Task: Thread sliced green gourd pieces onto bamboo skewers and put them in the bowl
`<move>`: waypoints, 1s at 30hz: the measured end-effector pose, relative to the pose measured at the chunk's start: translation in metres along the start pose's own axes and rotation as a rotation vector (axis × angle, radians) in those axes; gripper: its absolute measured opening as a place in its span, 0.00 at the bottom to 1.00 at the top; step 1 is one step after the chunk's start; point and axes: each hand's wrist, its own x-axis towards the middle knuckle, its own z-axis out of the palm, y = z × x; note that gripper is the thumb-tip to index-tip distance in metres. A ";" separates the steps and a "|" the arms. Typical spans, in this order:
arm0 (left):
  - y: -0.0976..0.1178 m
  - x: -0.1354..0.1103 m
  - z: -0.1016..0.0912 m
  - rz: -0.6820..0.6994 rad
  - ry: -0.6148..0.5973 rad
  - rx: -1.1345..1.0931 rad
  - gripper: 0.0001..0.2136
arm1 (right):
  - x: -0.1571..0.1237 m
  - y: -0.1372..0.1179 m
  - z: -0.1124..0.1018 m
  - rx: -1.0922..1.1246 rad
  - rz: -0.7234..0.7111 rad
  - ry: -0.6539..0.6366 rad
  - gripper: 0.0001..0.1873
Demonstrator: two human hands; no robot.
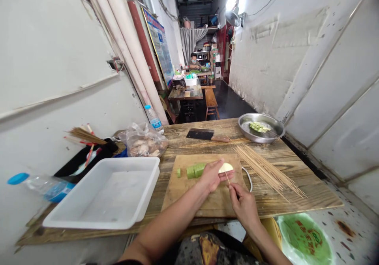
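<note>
Over the wooden cutting board (185, 196), my left hand (213, 175) holds a pale green vegetable slice (226, 167) between thumb and fingers. My right hand (243, 202) pinches a thin bamboo skewer (227, 177), its upper end at the slice's lower edge; whether it has pierced the slice I cannot tell. Cut green vegetable pieces (192, 171) lie on the board, left of my left hand and partly behind it. A bundle of bamboo skewers (263, 170) lies on the table to the right. Behind the board rests a cleaver (201, 134) with a wooden handle.
A metal bowl (260, 138) with skewered pieces (259, 127) stands at the back right. On the left are a white plastic tray (142, 205), a bag of brownish food (145, 144) and water bottles (154, 119). A green-lined bin (304, 237) stands below right. Farther back, a person (194, 61) sits at a table.
</note>
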 end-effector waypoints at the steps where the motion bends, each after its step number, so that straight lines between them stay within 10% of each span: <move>1: -0.002 0.000 -0.001 0.002 0.009 0.002 0.09 | -0.001 0.000 0.000 -0.016 -0.002 -0.009 0.18; 26: -0.068 0.003 0.005 -0.042 -0.043 0.069 0.09 | -0.010 0.029 -0.002 -0.058 0.087 -0.003 0.21; 30: -0.050 0.006 -0.025 0.403 0.020 0.681 0.16 | -0.013 0.045 -0.016 -0.049 0.143 0.049 0.22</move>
